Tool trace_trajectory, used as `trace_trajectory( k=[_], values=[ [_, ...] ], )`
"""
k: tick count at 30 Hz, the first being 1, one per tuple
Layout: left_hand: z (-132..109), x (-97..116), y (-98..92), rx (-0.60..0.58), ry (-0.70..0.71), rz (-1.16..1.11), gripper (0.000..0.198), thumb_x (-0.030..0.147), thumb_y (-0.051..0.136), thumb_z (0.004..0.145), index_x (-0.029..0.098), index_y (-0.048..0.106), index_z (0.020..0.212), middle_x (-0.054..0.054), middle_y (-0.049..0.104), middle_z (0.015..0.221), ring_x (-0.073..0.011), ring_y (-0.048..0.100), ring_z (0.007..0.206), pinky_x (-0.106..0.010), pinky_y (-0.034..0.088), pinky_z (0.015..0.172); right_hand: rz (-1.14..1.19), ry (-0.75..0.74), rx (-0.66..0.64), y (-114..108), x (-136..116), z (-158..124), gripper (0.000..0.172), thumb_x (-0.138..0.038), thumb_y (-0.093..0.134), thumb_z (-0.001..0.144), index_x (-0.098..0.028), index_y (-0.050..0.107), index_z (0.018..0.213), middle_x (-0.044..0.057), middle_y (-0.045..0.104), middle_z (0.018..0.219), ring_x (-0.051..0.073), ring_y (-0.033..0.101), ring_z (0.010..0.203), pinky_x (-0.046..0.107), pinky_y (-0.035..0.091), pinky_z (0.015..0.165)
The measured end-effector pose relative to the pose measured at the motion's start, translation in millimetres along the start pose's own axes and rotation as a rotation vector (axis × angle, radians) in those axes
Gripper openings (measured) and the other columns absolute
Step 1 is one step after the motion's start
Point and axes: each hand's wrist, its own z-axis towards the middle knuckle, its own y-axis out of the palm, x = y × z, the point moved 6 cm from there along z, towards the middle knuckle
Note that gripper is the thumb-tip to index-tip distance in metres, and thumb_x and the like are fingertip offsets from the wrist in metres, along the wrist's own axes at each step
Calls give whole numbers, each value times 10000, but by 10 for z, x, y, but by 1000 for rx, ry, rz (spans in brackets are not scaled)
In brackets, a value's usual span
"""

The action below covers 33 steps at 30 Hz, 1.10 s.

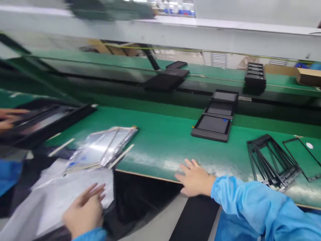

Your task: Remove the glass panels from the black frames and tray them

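The green worktop (160, 144) is the biggest thing here, running across in front of both hands, and its near edge passes under the right hand (194, 179). That hand lies flat on the edge with its fingers spread apart and holds nothing. Its blue sleeve (250, 207) runs back toward the lower right.

Under the left hand (85, 207), reaching away to its left, a white sheet (57, 194) hangs off the worktop's edge over dark material. The left hand rests on this sheet with its fingers loosely stretched out, not clamped on anything.

Well beyond the left hand, toward the far left, a wide black tray (47, 122) sits tilted. A co-worker's hand (8, 118), badly blurred, is at its left end.

Beyond the right hand, slightly to its right, a row of three shallow black trays (217, 115) lies end to end on the worktop. To the right of the right hand, a loose pile of thin black frames (272, 160) sits near the worktop's edge.

Just beyond the left hand, a stack of clear films (100, 149) lies on the worktop, its near end overlapping the white sheet.

Far off past the right hand, a small stack of black trays (255, 75) stands on the raised green strip.
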Motion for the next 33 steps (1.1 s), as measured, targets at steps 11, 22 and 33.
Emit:
trace_trajectory(
  k=[11, 22, 33],
  values=[
    [-1826, 1475, 2161, -699, 129, -401, 564, 501, 787, 768, 226, 754, 1259, -130, 726, 1444, -372, 645, 1388, -564, 465, 1226, 111, 477, 381, -1037, 895, -2319, 198, -257, 605, 1033, -228, 779, 1125, 70, 817, 1106, 192, 726, 1094, 316, 547, 1004],
    [-3950, 1729, 2931, -900, -27, -524, 871, 401, 644, 966, 231, 253, 1725, -101, 256, 1812, -280, 233, 1669, -431, 222, 1349, 229, 1225, 280, -636, 2059, -3402, 513, -347, 697, 1038, -124, 587, 1486, 179, 701, 1349, 318, 684, 1237, 496, 563, 1045],
    [-3820, 1934, 2807, -863, -143, -557, 777, 387, 700, 945, 232, 381, 1636, -154, 444, 1714, -327, 424, 1590, -499, 320, 1320, 488, 1125, 489, -607, 2130, -3381, 269, -302, 660, 1071, -169, 667, 1304, 88, 750, 1211, 239, 752, 1039, 436, 619, 937]
  ],
)
